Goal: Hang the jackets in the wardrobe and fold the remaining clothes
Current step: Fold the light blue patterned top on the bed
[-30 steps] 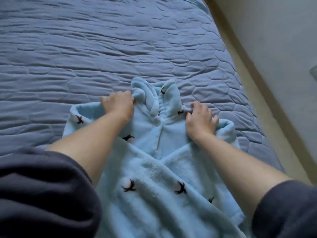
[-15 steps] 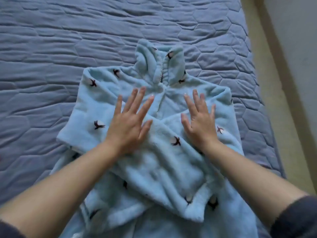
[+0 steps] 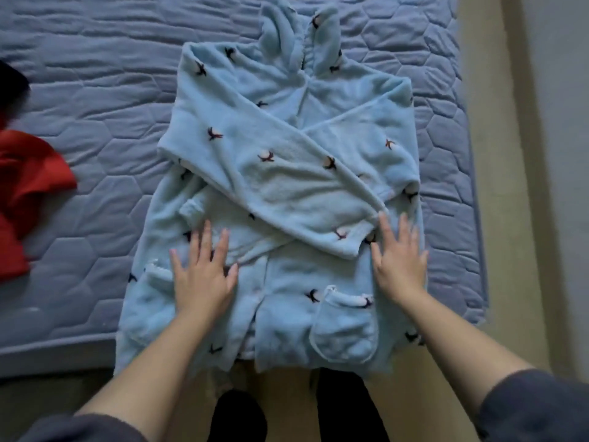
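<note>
A light blue fleece top (image 3: 287,173) with small dark bird prints lies front up on the bed, collar at the far end. Both sleeves are folded across its chest, crossing each other. Its hem hangs slightly over the near mattress edge, and a patch pocket (image 3: 345,327) shows at the lower right. My left hand (image 3: 204,275) rests flat with spread fingers on the lower left of the top. My right hand (image 3: 400,260) lies flat on the lower right, beside the cuff of the folded sleeve.
The bed has a blue-grey quilted cover (image 3: 95,90). A red garment (image 3: 25,193) lies at the left edge, with something dark (image 3: 11,84) above it. A beige floor strip (image 3: 497,186) and a wall run along the right. My dark-socked feet (image 3: 239,416) stand at the bed's near edge.
My hands let go of the collar area, flattened, and slid down the top from the chest to near the hem. The view pulled back, so the whole top and red garment now show.
</note>
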### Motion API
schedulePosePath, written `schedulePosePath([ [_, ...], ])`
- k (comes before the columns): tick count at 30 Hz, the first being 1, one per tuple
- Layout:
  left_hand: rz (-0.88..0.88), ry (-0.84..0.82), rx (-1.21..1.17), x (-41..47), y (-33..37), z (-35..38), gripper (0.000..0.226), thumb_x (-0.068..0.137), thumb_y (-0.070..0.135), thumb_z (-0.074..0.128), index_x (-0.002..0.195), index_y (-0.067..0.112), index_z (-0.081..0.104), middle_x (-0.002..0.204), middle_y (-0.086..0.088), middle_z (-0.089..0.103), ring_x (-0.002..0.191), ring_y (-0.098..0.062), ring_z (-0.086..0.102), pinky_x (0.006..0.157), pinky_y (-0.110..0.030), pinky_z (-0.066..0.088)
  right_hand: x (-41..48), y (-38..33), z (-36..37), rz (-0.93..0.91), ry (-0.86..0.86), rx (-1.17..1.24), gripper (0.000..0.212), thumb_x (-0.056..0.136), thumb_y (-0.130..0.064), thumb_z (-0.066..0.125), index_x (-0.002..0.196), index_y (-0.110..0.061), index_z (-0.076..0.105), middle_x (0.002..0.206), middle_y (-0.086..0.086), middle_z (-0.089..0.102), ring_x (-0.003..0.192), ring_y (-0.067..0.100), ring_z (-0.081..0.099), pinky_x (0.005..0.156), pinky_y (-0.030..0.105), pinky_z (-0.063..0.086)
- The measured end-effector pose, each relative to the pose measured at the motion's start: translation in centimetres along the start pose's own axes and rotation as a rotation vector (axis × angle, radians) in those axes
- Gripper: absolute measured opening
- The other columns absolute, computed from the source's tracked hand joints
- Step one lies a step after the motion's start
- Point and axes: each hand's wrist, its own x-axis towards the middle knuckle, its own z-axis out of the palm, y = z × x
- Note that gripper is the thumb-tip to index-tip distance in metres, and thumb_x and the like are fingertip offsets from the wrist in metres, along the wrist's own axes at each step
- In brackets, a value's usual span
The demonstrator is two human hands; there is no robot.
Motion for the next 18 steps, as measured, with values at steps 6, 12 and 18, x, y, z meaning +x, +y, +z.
schedulePosePath([
  [6, -0.022, -0.079, -0.039, -8.6, -6.4, 0.9, 0.069, 0.094, 0.036, 0.049, 0.152, 0.022, 0.013, 0.161, -0.003, 0.0, 0.148, -0.017, 0.0, 0.115, -0.052, 0.009, -13.0, 4.2, 4.3, 0.235, -0.132, 0.316, 0.065, 0.099, -0.031, 0.046, 0.154, -0.027, 0.011, 0.161, 0.011, 0.004, 0.147, 0.028, 0.009, 0.11, 0.044, 0.027],
  [12, -0.423, 0.002, -0.496, -11.0, -10.5, 1.2, 0.057, 0.092, 0.016, 0.055, 0.142, 0.002, 0.032, 0.149, -0.022, 0.03, 0.134, -0.038, 0.032, 0.105, -0.049, 0.033, -16.9, 4.3, 7.5, 0.523, -0.049, 0.861, 0.07, 0.09, -0.017, 0.065, 0.147, -0.01, 0.025, 0.148, 0.015, 0.035, 0.131, 0.031, 0.041, 0.1, 0.038, 0.039],
  [18, -0.515, 0.274, -0.455, -14.1, -10.9, 2.6, 0.03, 0.083, 0.016, 0.062, 0.111, 0.009, 0.053, 0.117, -0.02, 0.05, 0.106, -0.038, 0.05, 0.091, -0.048, 0.041, -16.7, 2.9, 9.0, 0.789, 0.299, 0.999, 0.048, 0.082, -0.015, 0.067, 0.123, -0.003, 0.044, 0.123, 0.016, 0.053, 0.102, 0.029, 0.055, 0.078, 0.026, 0.036],
])
